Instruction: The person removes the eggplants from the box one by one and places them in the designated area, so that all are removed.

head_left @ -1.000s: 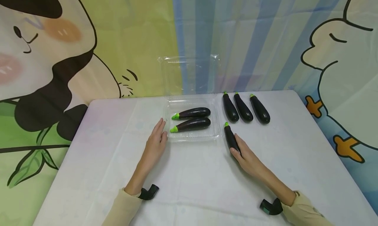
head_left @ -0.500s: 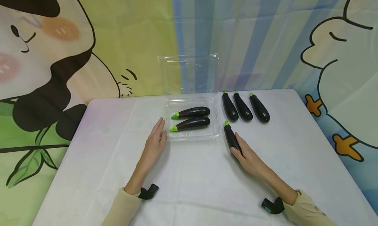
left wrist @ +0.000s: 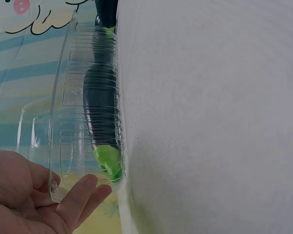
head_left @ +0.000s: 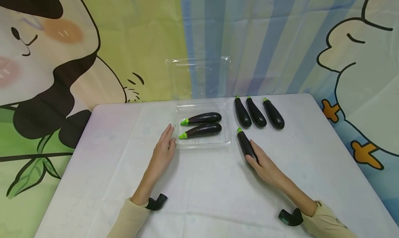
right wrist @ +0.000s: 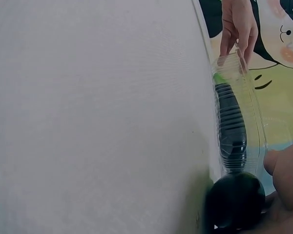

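My right hand (head_left: 265, 165) holds a dark eggplant (head_left: 246, 145) between thumb and fingers, its green stem pointing away from me. The blunt end of this eggplant (right wrist: 235, 201) is near the lens in the right wrist view. Left of it, a clear plastic clamshell box (head_left: 203, 143) has its lid raised at the back. Inside lie two eggplants (head_left: 204, 130), side by side with stems to the left. My left hand (head_left: 163, 153) rests at the box's left side with fingers extended. In the left wrist view, the left fingertips (left wrist: 83, 192) touch the box's end wall.
Three more eggplants (head_left: 256, 112) lie in a row at the back right of the white-covered table (head_left: 199, 196), beside the box. Behind the table's far edge hangs a cartoon-printed cloth (head_left: 149, 40). Each wrist wears a black camera mount (head_left: 157, 201).
My right hand has shifted slightly to the right with the eggplant in it. The left hand, the box and the other eggplants stay in place.
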`<state>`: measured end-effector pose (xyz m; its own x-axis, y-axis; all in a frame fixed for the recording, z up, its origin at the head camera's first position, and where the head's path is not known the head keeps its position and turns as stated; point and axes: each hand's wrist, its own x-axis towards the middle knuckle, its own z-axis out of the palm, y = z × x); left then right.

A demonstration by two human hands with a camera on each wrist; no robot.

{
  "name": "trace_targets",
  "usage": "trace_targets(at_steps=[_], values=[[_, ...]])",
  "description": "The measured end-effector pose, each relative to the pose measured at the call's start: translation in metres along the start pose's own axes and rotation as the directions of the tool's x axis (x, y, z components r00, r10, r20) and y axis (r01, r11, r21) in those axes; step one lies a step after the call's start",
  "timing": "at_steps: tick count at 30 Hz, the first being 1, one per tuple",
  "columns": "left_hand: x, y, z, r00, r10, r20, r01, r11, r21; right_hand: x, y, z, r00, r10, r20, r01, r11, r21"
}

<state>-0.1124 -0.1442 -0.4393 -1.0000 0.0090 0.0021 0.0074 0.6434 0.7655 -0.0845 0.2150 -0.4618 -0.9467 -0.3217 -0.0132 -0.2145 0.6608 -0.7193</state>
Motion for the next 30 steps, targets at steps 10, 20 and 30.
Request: trace_targets(at_steps=[10,20,30], values=[[0.000,0.000,0.000,1.000,0.000,-0.003,0.000,1.000,0.014,0.000,0.002,-0.002,0.999,-0.026,-0.026,0.026,1.000,-0.003],[0.001,0.000,0.001,1.000,-0.003,-0.009,0.003,1.000,0.017,0.003,0.002,-0.007,0.999,-0.032,-0.032,0.031,0.999,-0.031],[0.001,0.000,0.000,1.000,-0.007,-0.005,0.007,1.000,0.008,0.011,-0.020,-0.023,0.987,-0.142,-0.072,0.129,0.979,-0.156]])
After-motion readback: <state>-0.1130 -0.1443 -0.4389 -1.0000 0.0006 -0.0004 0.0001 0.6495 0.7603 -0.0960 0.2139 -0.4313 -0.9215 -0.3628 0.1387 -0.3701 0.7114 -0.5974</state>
